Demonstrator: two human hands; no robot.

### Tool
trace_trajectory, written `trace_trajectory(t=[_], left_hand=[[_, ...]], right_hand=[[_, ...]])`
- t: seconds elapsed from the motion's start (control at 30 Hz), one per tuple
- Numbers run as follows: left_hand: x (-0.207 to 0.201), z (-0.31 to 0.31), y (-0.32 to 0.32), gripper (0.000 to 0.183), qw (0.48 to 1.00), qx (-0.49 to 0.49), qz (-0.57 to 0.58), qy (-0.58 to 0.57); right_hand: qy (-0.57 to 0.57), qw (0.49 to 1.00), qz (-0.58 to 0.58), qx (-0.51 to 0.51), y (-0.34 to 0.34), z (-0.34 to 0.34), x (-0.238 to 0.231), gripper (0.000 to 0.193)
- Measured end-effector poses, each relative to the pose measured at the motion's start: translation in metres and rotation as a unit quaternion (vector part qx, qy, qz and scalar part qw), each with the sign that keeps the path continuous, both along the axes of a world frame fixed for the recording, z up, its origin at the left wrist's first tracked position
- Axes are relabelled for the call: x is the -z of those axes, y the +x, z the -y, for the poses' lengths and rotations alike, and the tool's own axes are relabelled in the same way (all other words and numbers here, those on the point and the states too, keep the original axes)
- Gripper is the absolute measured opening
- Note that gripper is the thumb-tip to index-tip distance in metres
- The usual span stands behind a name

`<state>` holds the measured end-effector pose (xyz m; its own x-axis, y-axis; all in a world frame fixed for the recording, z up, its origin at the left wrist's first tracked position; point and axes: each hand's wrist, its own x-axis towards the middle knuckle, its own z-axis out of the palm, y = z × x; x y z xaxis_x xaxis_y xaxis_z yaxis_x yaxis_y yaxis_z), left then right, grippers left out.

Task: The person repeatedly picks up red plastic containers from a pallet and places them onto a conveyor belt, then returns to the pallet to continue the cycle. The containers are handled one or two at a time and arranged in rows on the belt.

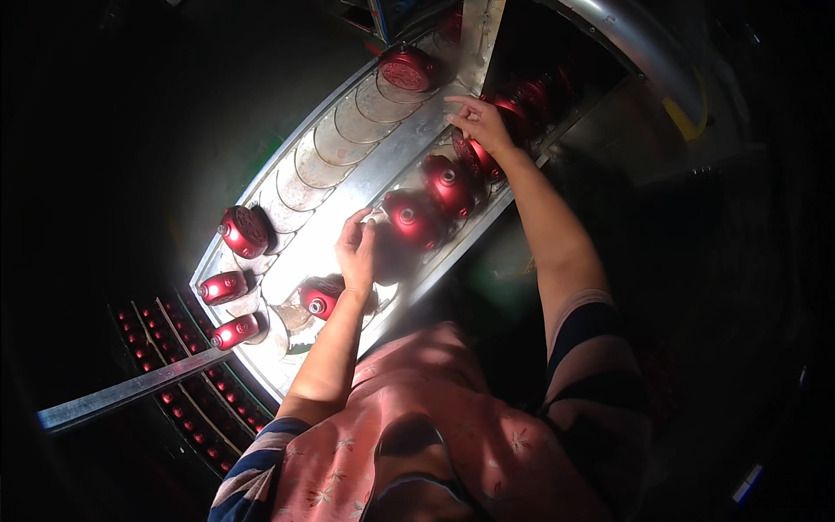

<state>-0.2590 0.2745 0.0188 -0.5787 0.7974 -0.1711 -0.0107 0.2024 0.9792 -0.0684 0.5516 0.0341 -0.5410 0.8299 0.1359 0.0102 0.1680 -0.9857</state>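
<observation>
My left hand (356, 253) reaches over the lit metal middle strip, its thumb and fingers pinched together beside a red round bottle (413, 217) with a short neck. Whatever is between those fingertips is too small and glaring to make out. My right hand (484, 127) is farther off, with index finger and thumb apart and nothing seen between them. Below it is another red bottle (477, 157), partly covered by the hand. A further red bottle (450, 184) sits between my hands. Close to my left wrist stands one more red bottle (320, 297).
A conveyor of overlapping crescent plates (337, 139) loops around the metal strip (387, 163). On its far side ride a tilted red bottle (244, 231) and several others. A metal bar (130, 388) juts out left, above racks of small red pieces (191, 426). A curved metal pipe (639, 39) is at upper right.
</observation>
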Motion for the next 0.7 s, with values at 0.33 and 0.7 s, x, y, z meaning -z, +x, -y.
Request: trace_trajectory(t=[0.33, 0.7], left_hand=[[-0.039, 0.027, -0.002, 0.022, 0.928, 0.273, 0.085, 0.240], [0.048, 0.149, 0.233, 0.029, 0.629, 0.775, 0.020, -0.056]], right_hand=[[0.024, 0.903, 0.029, 0.428, 0.114, 0.367, 0.022, 0.039], [-0.250, 0.606, 0.061, 0.753, 0.186, 0.780, 0.143, 0.063]])
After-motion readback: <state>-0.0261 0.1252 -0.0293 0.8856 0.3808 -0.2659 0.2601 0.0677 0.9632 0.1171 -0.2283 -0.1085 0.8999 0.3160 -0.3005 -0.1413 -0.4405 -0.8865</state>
